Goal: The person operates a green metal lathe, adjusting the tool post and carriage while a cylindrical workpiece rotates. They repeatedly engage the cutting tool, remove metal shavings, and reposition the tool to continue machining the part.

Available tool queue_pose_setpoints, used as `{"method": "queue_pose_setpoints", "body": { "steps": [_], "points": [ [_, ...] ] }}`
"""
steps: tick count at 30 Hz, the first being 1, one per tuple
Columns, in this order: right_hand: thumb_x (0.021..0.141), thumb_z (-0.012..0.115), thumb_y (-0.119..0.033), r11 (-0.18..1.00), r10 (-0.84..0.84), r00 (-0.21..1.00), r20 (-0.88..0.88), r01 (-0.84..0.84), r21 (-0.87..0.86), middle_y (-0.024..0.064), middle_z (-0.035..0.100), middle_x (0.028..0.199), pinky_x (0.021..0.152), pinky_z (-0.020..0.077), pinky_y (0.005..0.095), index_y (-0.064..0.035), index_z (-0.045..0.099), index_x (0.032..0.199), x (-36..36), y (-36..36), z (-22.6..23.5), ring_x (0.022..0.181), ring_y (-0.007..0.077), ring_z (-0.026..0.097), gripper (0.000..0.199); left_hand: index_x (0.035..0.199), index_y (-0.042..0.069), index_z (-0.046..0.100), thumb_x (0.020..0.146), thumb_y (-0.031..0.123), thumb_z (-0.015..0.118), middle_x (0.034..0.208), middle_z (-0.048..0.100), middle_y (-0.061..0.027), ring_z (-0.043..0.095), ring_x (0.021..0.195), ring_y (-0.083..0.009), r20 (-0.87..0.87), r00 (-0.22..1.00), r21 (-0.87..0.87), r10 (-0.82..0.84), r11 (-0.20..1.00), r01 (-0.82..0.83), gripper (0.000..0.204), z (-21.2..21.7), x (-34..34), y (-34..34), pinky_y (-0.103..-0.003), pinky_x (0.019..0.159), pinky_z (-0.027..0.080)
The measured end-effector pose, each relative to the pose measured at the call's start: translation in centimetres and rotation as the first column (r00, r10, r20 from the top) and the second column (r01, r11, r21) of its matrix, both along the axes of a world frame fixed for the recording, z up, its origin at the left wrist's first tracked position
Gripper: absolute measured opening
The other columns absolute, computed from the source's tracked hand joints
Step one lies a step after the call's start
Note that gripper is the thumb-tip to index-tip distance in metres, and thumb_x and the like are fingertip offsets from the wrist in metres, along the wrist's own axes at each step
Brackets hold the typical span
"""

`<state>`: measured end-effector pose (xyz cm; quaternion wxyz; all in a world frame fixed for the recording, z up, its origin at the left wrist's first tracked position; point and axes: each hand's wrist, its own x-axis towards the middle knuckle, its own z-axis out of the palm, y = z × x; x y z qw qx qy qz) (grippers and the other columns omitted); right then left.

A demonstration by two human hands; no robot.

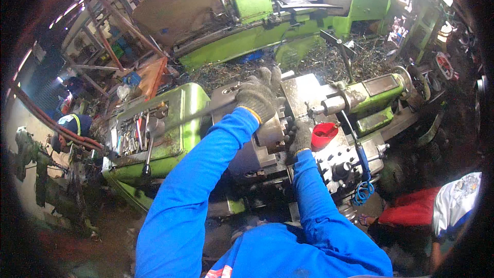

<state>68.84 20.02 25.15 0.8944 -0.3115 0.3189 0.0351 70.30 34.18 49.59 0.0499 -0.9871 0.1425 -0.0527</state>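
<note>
My left hand (259,96), in a grey knit glove, lies over the top of a metal lathe chuck (270,133), its fingers stretched toward the far side. A long grey bar (198,115) runs from the left up to this hand; whether the hand touches it, I cannot tell. At the chuck's right face is my right hand (299,138), gloved too, with fingers curled; what they hold, if anything, is hidden. Beside it a red cup (324,135) with a thin stick in it stands by the tool carriage (339,166). The tailstock (374,94) is green, further right.
Hand tools lie in a tray on the green headstock (190,104). A blue coiled hose (364,193) hangs at the carriage. Metal shavings (334,57) cover the area behind, before another green machine (231,49). One person (442,206) is close at right, another (77,123) far left.
</note>
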Motion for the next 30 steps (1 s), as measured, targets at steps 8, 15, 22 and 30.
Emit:
{"method": "queue_pose_setpoints", "body": {
  "steps": [8, 15, 22, 30],
  "points": [
    [0.095, 0.072, -0.025, 0.978, 0.169, 0.962, 0.214, -0.19, 0.081, 0.0018, 0.067, 0.089, 0.069, 0.0561, 0.0367, -0.0137, 0.072, 0.112, 2.6, 1.1, -3.1, 0.079, 0.019, 0.064, 0.02, 0.143, 0.012, 0.061, 0.073, -0.003, 0.066, 0.143, 0.049, -0.0278, 0.045, 0.139, -0.0467, -0.114, 0.993, -0.647, -0.023, 0.761, -0.056, 0.071, -2.7, 6.7, 5.9, -0.047, 0.121, 0.035],
    [0.096, 0.067, -0.02, 0.863, 0.327, 0.856, 0.4, -0.099, -0.495, -0.0004, 0.06, 0.078, 0.054, 0.0499, 0.0333, -0.0143, 0.068, 0.11, 3.9, -0.3, -5.0, 0.068, 0.0177, 0.058, 0.015, 0.123, 0.011, 0.067, 0.093, 0.023, 0.061, 0.134, 0.058, -0.0223, 0.057, 0.122, -0.0397, 0.535, 0.784, -0.467, 0.314, 0.884, -0.035, 0.033, -5.3, 4.8, 2.4, -0.05, 0.115, 0.036],
    [0.102, 0.069, -0.03, 0.991, 0.086, 0.976, 0.2, -0.105, 0.087, 0.0003, 0.064, 0.076, 0.05, 0.0467, 0.0321, -0.0142, 0.07, 0.093, 3.0, 1.3, -3.1, 0.06, 0.0164, 0.058, 0.018, 0.101, 0.007, 0.062, 0.109, 0.054, 0.036, 0.088, 0.073, -0.0219, 0.072, 0.086, -0.0436, 0.249, 0.956, -0.181, 0.157, 0.977, -0.113, 0.055, -0.6, -2.2, 4.0, -0.058, 0.077, 0.054],
    [0.103, 0.067, -0.032, 0.998, 0.037, 0.958, 0.283, -0.049, 0.034, -0.0035, 0.059, 0.074, 0.044, 0.0432, 0.0295, -0.0171, 0.066, 0.092, 4.3, 2.1, -6.4, 0.053, 0.0107, 0.05, 0.018, 0.125, 0.006, 0.065, 0.113, 0.042, 0.025, 0.121, 0.071, -0.0221, 0.068, 0.114, -0.0425, -0.191, 0.98, -0.076, 0.055, 0.995, -0.07, 0.055, 1.2, -0.6, 4.8, -0.054, 0.101, 0.051]
  ]
}}
